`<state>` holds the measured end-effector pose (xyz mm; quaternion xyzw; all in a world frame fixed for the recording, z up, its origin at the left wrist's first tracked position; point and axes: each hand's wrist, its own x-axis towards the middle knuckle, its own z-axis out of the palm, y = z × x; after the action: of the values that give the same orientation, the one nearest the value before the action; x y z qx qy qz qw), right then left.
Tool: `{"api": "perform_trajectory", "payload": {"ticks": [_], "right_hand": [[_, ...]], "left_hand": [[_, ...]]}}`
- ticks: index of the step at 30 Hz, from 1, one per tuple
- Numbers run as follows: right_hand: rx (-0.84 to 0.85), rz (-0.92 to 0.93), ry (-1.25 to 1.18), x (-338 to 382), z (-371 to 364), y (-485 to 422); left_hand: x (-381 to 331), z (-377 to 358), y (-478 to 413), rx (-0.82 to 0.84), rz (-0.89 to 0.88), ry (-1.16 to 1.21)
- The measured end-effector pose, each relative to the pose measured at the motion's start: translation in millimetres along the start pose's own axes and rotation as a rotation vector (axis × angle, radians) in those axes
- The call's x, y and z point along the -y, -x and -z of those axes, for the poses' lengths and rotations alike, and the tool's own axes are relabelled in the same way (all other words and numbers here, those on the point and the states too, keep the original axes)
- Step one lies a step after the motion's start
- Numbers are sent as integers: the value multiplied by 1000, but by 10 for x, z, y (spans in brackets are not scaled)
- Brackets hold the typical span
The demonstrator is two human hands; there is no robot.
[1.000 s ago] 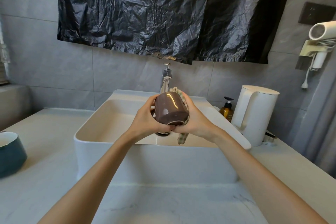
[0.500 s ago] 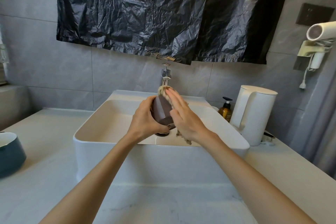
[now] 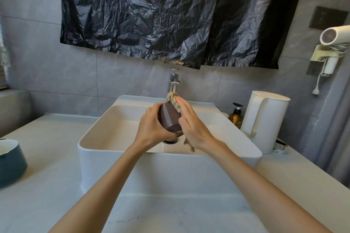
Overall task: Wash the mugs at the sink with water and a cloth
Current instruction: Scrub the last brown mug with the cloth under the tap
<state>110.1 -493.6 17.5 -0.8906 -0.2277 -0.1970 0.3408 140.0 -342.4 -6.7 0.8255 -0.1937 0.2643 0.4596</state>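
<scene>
A dark brown mug (image 3: 169, 118) is held on its side over the white basin (image 3: 121, 149). My left hand (image 3: 152, 126) grips it from the left, fingers curled round its body. My right hand (image 3: 191, 124) lies flat against the mug's right side, fingers straight, pressing a beige cloth (image 3: 173, 100) onto it. One cloth end sticks up above the mug and another hangs below my right wrist. A dark teal mug (image 3: 11, 162) stands on the counter at the far left edge, partly cut off. No water is visibly running from the chrome tap (image 3: 173, 81).
A white electric kettle (image 3: 265, 121) and an amber pump bottle (image 3: 236, 117) stand right of the basin. A hair dryer (image 3: 333, 43) hangs on the right wall. Black plastic sheet (image 3: 170, 15) covers the wall above the tap. Pale marble counter (image 3: 132, 210) surrounds the basin.
The mug has turned from base-toward-me to side-on. My right hand moved from behind the mug to its right side, flattening with the cloth against it.
</scene>
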Motion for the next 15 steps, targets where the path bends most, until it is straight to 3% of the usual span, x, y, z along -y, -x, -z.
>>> {"api": "perform_trajectory", "payload": {"ticks": [3,7,10,13,15], "right_hand": [[62,145,183,33,-152,231],[1,224,310,93,-175,50],[-5,71,143,29,-85,-131],[17,-150,-197,-12,-36,-89],[81,-154,-253,-12,-37,76]], "left_hand": [[37,-30,-30,-32,36,42],[62,-36,-39,0,37,30],[40,-12,-22,-18,-4,-60],[51,-1,-21,-25,15,-53],[70,-3,-29,-41,34,-37]]}}
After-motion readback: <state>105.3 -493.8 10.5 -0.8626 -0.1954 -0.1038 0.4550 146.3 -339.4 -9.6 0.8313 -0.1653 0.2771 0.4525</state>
